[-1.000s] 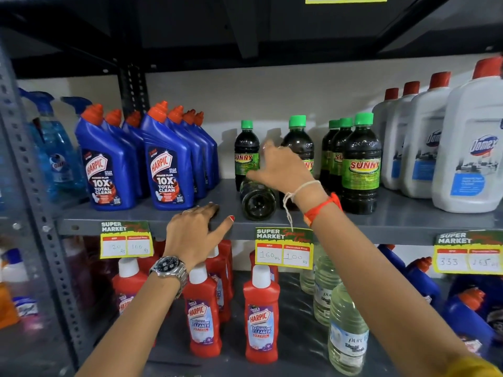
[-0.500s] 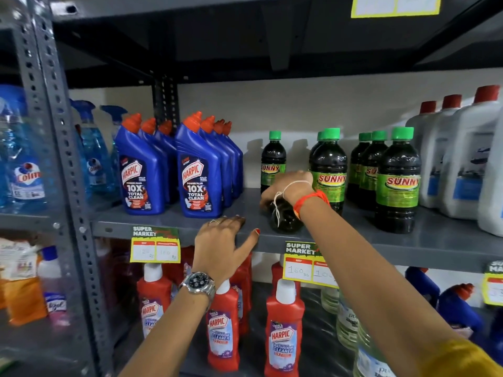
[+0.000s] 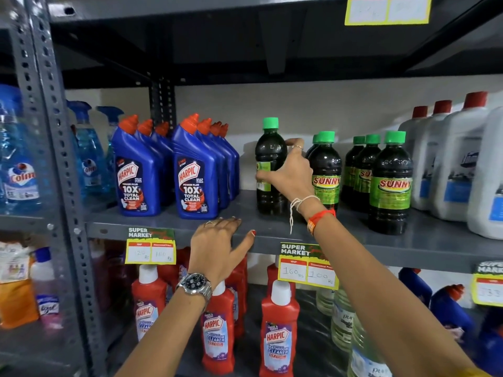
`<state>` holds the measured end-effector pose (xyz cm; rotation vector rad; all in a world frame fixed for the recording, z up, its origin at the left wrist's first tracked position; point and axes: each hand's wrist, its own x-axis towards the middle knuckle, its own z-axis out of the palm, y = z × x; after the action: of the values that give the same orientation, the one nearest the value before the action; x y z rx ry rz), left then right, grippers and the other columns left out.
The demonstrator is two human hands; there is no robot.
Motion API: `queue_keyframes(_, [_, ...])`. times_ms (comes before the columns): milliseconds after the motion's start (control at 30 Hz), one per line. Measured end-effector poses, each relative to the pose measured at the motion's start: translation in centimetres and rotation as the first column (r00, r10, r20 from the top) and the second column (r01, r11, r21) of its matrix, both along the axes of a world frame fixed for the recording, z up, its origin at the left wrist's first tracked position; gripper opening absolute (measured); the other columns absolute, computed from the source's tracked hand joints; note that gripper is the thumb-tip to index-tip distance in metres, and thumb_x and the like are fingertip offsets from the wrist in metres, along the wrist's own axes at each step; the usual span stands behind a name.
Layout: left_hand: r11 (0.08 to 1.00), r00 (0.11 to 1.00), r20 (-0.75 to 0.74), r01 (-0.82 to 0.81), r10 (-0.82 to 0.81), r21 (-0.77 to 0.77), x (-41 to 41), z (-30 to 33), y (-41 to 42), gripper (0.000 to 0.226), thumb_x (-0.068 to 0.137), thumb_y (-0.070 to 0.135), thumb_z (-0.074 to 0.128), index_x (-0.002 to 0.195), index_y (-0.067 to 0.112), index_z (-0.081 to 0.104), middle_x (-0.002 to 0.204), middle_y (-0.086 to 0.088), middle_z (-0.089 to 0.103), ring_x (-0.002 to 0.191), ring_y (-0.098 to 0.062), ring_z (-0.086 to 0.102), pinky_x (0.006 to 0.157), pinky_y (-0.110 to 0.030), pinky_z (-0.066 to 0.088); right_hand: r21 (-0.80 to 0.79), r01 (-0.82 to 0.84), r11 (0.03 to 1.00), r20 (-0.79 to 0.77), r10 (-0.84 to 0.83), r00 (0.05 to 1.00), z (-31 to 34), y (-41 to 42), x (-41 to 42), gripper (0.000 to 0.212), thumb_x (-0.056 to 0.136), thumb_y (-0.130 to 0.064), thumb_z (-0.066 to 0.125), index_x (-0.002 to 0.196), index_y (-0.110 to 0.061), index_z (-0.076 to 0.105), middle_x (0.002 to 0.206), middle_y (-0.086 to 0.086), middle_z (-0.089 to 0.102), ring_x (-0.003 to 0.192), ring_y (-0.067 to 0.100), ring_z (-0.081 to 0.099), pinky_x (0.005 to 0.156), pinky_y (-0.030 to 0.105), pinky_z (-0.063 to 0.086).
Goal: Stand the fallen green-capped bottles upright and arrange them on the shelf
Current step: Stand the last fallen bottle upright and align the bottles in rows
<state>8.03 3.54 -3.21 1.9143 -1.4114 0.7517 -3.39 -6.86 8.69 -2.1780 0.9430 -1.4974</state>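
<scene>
My right hand (image 3: 290,172) is wrapped around the middle of a dark green-capped bottle (image 3: 269,164) that stands upright on the grey shelf (image 3: 353,240), its label turned sideways. Just to its right stand more green-capped Sunny bottles (image 3: 325,172), in rows running to the back; the front right one (image 3: 390,183) is nearest me. My left hand (image 3: 221,240) rests flat on the shelf's front edge, fingers spread, holding nothing. No bottle lies on its side in view.
Blue Harpic bottles (image 3: 194,172) fill the shelf to the left, white red-capped jugs (image 3: 449,164) to the right. Price tags (image 3: 307,268) hang on the shelf edge. Red Harpic bottles (image 3: 277,333) stand on the shelf below. A grey perforated upright (image 3: 54,159) is at left.
The bottle that lay on its side under my right hand now stands upright in that hand. My left hand has stayed on the shelf edge.
</scene>
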Motion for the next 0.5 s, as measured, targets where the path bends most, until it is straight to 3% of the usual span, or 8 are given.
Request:
queue_keyframes(167, [1.0,1.0,0.008,-0.006,0.006,-0.007,0.1,-0.2,-0.2,0.057,0.079,0.059,0.036,0.107,0.021,0.067,0.113,0.002,0.068,0.104,-0.018,0.061,0.087,-0.033,0.045,0.099,-0.102,0.99,0.015,0.101,0.995,-2.4,-0.6,0.5,0.109,0.065,-0.027,0.083,0.143,0.002,0.014,0.121,0.015,0.059,0.117,0.031,0.054,0.098,0.034,0.042])
queue_keyframes(267, [1.0,1.0,0.005,-0.008,0.008,-0.014,0.0,-0.2,-0.2,0.057,0.079,0.058,0.036,0.106,0.019,0.067,0.113,0.001,0.068,0.105,-0.018,0.061,0.088,-0.033,0.044,0.089,-0.149,0.985,0.051,0.145,0.988,-3.1,-1.1,0.8,0.09,0.066,-0.023,0.082,0.134,-0.006,0.024,0.11,0.006,0.058,0.114,0.029,0.056,0.097,0.035,0.044])
queue_keyframes(333, [1.0,1.0,0.008,-0.008,0.008,-0.015,-0.1,-0.2,-0.2,0.056,0.08,0.057,0.037,0.106,0.018,0.068,0.112,0.0,0.069,0.104,-0.018,0.062,0.088,-0.033,0.044,0.111,-0.164,0.98,0.038,0.161,0.986,-3.1,-1.6,1.0,0.085,0.067,-0.025,0.081,0.13,-0.007,0.027,0.114,0.007,0.058,0.115,0.028,0.055,0.094,0.031,0.043])
queue_keyframes(500, [1.0,0.999,0.038,-0.013,0.013,0.0,-0.1,-0.2,-0.1,0.054,0.081,0.054,0.039,0.105,0.016,0.068,0.109,-0.001,0.07,0.101,-0.018,0.063,0.086,-0.032,0.045,0.085,-0.034,0.996,-0.048,0.038,0.998,-3.9,-1.5,1.5,0.116,0.055,-0.042,0.085,0.138,0.004,0.019,0.131,0.02,0.048,0.127,0.033,0.043,0.107,0.04,0.04])
